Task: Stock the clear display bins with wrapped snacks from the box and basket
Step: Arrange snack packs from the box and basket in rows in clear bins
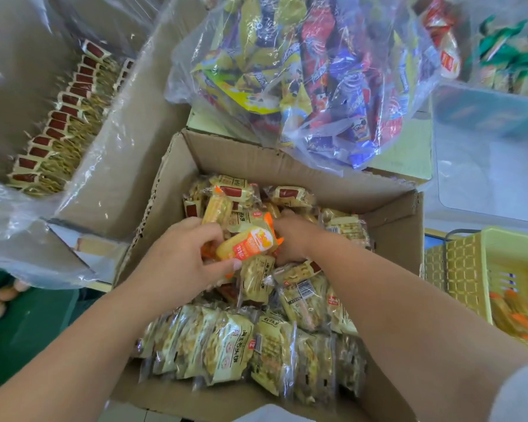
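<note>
An open cardboard box (256, 159) holds heaps of pale wrapped snacks (232, 351). Over its centre, the left hand (180, 257) pinches an orange-and-yellow packet (247, 243) between thumb and curled fingers. The right hand (293, 239) reaches in just behind that packet, its fingers buried among wrappers, so its grip cannot be told. Right of the box, a yellow basket (470, 269) holds what appear to be orange-tipped packets (518, 318). Behind the box lies a clear bag (333, 71) of mixed snacks.
</note>
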